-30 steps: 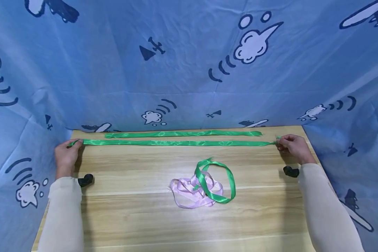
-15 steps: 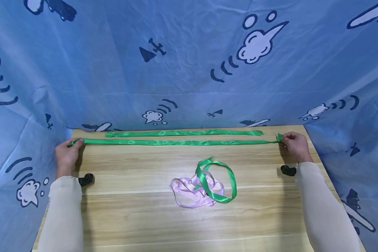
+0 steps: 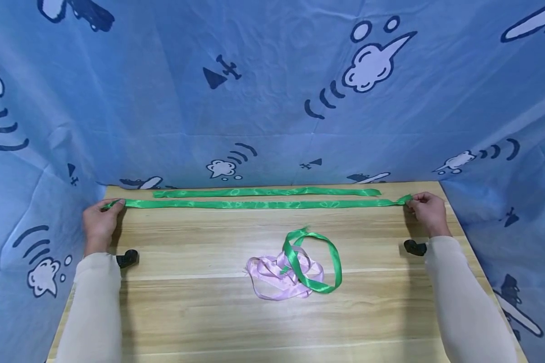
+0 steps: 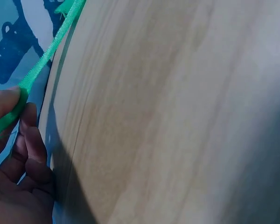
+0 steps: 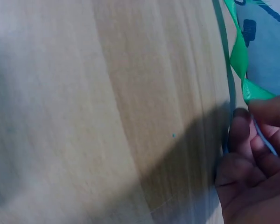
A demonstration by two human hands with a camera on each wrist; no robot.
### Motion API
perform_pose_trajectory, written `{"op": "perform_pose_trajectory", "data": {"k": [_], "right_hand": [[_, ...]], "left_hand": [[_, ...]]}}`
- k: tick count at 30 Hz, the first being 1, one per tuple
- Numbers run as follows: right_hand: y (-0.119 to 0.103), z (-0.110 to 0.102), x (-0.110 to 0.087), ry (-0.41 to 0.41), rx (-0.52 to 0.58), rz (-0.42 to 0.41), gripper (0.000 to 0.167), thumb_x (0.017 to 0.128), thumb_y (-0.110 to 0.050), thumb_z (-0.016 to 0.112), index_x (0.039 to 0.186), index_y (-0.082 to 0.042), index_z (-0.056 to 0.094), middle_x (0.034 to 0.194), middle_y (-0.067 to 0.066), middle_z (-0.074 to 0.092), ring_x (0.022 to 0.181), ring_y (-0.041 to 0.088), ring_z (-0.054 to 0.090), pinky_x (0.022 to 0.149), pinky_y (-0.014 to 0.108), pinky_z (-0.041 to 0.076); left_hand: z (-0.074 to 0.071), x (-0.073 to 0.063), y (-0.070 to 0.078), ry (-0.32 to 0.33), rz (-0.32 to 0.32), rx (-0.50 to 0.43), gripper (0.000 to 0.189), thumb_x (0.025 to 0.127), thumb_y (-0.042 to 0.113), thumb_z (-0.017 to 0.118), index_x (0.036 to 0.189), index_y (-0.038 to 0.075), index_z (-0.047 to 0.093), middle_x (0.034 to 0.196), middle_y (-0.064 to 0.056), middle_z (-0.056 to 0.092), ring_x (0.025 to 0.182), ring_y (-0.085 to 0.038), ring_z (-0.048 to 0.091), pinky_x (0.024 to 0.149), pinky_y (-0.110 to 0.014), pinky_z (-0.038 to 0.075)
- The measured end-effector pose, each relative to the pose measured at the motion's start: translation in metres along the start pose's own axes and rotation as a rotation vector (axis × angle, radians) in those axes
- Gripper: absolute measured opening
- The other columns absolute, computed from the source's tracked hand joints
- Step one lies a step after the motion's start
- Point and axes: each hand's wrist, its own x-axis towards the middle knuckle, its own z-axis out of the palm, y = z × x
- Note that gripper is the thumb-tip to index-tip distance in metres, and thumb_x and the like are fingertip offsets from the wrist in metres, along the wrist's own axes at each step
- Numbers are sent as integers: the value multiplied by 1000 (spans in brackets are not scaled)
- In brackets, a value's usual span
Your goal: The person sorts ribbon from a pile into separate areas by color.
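Observation:
A long green ribbon (image 3: 263, 204) is stretched straight from side to side near the back of the table. My left hand (image 3: 101, 222) pinches its left end between thumb and finger; the left wrist view shows the green ribbon (image 4: 42, 63) rising from that pinch. At the other end, my right hand (image 3: 429, 212) pinches the ribbon, which is twisted just beside the fingers in the right wrist view. Its shadow on the wood shows it held slightly above the table there. Behind it, a shorter green ribbon (image 3: 263, 192) lies flat along the back edge.
In the middle of the wooden table (image 3: 186, 312) lies a loose heap of lilac ribbon (image 3: 272, 277), with a looped green ribbon (image 3: 336, 257) partly over it. A blue printed cloth (image 3: 272, 101) stands as a wall behind and along both sides.
The right end of the held ribbon has untwisted somewhat, and my right hand has shifted its pinch there. My left hand has moved slightly right, still pinching the ribbon.

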Motion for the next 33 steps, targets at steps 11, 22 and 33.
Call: {"op": "perform_pose_trajectory", "data": {"k": [11, 22, 33], "right_hand": [[4, -4, -9, 12, -101, 39, 31, 106, -18, 53, 129, 3, 57, 112, 8, 58, 85, 7, 57, 69, 23, 50], [18, -19, -25, 43, -54, 26, 30, 106, -17, 55, 127, 5, 57, 95, -7, 57, 78, 2, 58, 67, 21, 52], [5, -15, -58, 111, -224, -157, 26, 103, -11, 55, 120, 7, 64, 106, 17, 62, 71, 4, 50, 57, 22, 45]], "left_hand": [[-3, -2, 0, -46, 5, 8, 43, 103, 21, 64, 143, 7, 64, 100, 20, 59, 89, 7, 49, 85, -16, 41], [-30, -14, -1, -63, 8, 177, 48, 104, 17, 55, 151, 6, 54, 155, -18, 52, 128, -30, 53, 76, -22, 40], [-31, -60, 22, -69, 219, 220, 40, 103, 16, 55, 141, 5, 63, 139, -22, 61, 119, -33, 58, 70, -26, 41]]}}
